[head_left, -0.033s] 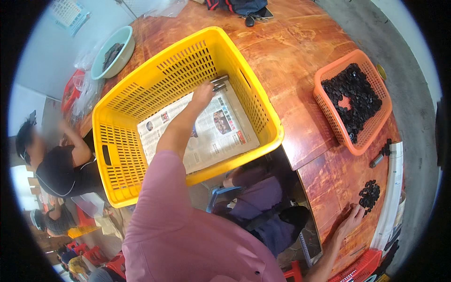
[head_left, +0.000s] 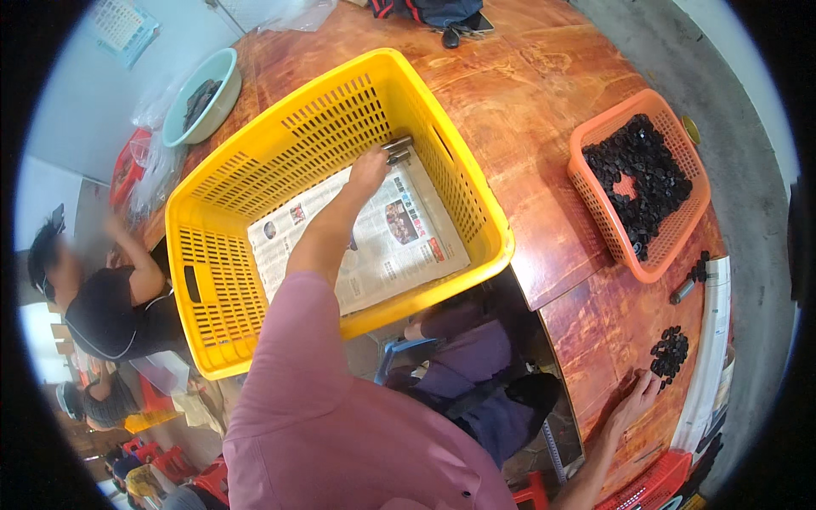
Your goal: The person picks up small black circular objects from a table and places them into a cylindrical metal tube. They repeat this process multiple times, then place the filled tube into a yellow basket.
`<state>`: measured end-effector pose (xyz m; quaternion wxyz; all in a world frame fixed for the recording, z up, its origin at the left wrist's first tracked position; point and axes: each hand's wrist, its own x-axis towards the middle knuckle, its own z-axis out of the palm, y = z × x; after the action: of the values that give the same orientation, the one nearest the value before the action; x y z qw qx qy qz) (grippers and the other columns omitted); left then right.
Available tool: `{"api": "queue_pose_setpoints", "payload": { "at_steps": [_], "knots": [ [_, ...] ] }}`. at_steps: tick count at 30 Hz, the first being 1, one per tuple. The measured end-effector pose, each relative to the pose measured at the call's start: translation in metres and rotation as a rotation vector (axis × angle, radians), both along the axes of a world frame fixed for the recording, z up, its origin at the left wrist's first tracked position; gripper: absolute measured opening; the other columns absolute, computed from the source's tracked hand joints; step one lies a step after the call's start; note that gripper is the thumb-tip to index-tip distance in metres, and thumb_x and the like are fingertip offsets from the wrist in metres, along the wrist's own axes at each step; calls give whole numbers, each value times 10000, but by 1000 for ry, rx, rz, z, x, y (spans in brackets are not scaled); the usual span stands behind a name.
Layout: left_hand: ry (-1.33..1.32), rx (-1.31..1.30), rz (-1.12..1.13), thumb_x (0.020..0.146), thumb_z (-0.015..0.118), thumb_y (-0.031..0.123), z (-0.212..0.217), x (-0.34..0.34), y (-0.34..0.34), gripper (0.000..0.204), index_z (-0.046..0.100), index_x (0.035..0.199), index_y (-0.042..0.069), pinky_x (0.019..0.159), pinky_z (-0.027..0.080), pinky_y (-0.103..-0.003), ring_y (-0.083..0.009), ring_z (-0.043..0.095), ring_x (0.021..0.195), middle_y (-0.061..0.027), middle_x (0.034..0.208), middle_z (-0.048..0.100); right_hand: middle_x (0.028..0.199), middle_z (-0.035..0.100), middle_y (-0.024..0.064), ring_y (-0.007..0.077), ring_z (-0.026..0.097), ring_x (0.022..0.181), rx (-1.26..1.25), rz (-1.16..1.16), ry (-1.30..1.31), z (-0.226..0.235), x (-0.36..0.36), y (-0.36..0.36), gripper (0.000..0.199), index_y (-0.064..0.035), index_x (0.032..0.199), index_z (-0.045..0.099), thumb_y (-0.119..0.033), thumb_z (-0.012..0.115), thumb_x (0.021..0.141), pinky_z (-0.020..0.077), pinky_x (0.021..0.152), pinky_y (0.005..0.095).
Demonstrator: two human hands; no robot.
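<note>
My left hand (head_left: 371,167) reaches into a large yellow plastic basket (head_left: 489,274). Its fingers are closed round the near end of a short, shiny metal cylinder (head_left: 399,144), with another cylinder close against it. Both lie at the far right corner of the newspaper (head_left: 387,263) that lines the basket floor. On the table to the right, my right hand (head_left: 631,405) rests with fingers stretched out and its tips at the edge of a small heap of black pieces (head_left: 671,352). I see nothing held in it.
An orange basket (head_left: 580,174) of black pieces stands at the right on the brown table (head_left: 527,102). Nearby lies another metal cylinder (head_left: 681,291). A pale green basin (head_left: 230,92) sits at the far left. One person (head_left: 115,310) works at the left.
</note>
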<state>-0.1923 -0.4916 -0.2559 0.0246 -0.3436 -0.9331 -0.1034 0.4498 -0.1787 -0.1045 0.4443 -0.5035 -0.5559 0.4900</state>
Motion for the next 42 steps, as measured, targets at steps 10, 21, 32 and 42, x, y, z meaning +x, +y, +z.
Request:
{"api": "queue_pose_setpoints", "payload": {
  "at_steps": [10, 21, 32, 42],
  "knots": [
    [192, 58, 97, 807, 821, 236, -2, -5, 25, 411, 652, 1137, 58, 899, 456, -443, -286, 602, 1115, -94, 1131, 625, 911, 474, 16, 90, 423, 730, 47, 82, -161, -4, 10, 3, 154, -53, 945, 486, -122, 566, 1057, 488, 818, 276],
    [112, 214, 192, 830, 812, 252, -27, -6, -5, 294, 738, 1073, 104, 982, 398, -475, -265, 557, 1170, -39, 1184, 624, 909, 462, 23, 99, 416, 727, 133, 115, -392, 5, 2, 0, 219, -45, 938, 493, -197, 602, 1052, 431, 698, 261],
    [80, 307, 252, 824, 818, 228, -31, -6, -4, 222, 761, 1021, 142, 963, 425, -468, -250, 564, 1176, -16, 1173, 640, 924, 486, 27, 113, 464, 785, 271, 121, -535, 4, 1, 3, 175, -30, 930, 534, -148, 634, 1011, 427, 696, 262],
    [248, 80, 137, 802, 760, 187, -59, -36, 5, 290, 743, 1085, 127, 825, 532, -483, -316, 680, 962, -109, 1032, 714, 840, 455, 22, 137, 469, 756, 295, 68, -668, 5, 2, -6, 218, -32, 837, 536, -158, 672, 953, 411, 676, 294]
  ]
}}
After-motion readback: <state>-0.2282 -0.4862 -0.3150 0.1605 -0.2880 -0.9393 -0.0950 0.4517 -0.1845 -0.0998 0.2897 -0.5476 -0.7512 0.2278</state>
